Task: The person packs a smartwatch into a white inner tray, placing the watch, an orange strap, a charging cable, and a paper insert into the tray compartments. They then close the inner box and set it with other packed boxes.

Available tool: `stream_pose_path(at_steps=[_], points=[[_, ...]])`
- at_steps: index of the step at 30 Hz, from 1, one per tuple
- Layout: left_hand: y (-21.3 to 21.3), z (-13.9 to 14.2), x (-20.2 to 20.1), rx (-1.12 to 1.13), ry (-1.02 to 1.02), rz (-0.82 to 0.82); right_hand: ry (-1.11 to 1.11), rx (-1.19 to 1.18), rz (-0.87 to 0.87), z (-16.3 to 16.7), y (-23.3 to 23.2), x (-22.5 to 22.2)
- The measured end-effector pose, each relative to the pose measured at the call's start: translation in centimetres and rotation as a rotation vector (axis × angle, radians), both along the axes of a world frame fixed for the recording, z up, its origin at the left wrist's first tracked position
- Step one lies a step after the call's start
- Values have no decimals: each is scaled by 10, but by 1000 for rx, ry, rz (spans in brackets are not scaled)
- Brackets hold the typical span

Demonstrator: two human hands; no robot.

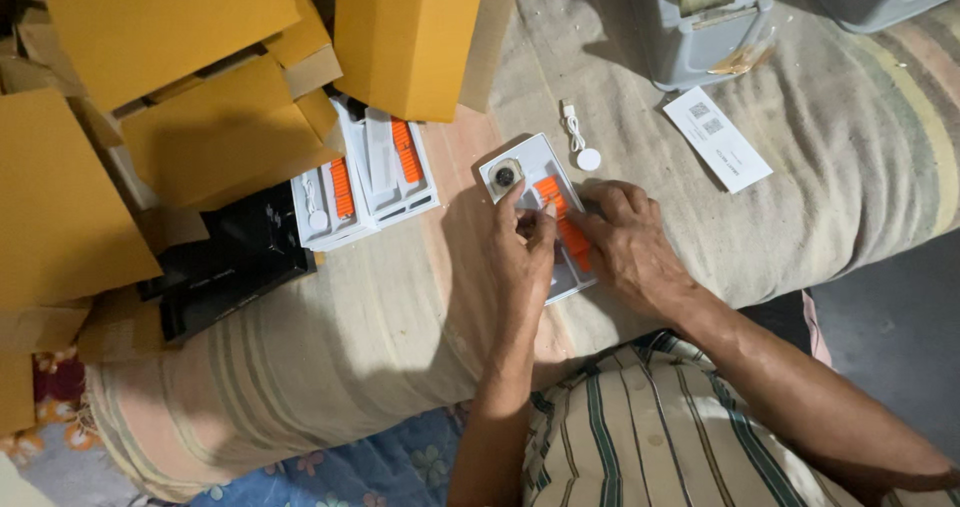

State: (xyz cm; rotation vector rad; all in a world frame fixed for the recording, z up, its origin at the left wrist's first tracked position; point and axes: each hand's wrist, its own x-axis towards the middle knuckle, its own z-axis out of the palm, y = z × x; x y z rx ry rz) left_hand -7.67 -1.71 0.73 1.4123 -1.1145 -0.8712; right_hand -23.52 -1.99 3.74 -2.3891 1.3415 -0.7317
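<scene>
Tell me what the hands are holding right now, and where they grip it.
Both hands, left hand and right hand, are on the orange strap lying in the white tray; fingertips press its middle. Whether it is gripped or lifted cannot be told.

1. Bright, warm light is falling from above onto the middle of the frame, where the striped cloth (400, 297) is looking pale.
2. The hands are casting a soft shadow down and to the left.
3. The lower right corner is lying in dim grey.
4. The yellow cardboard boxes (150, 87) at upper left are glowing strongly saturated.
5. Focus is holding sharp centrally; edges are bending slightly.
</scene>
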Motion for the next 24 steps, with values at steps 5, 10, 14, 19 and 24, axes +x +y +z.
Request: stream_pose_path(at_steps=[5,10,14,19,24], points=[[4,13,1,180,244,-29,-73,62,42,-2,-8,-9],[11,10,7,-100,330,-120,-83,49,34,-7,-14,-16],[23,-1,7,-176,0,16,-89,57,48,-11,-18,-20],[30,-7,-6,-382,-595,192,-121,72,77,-12,-21,-24],[40,2,-16,-325,-760,105,-135,70,79,-11,-22,-27]])
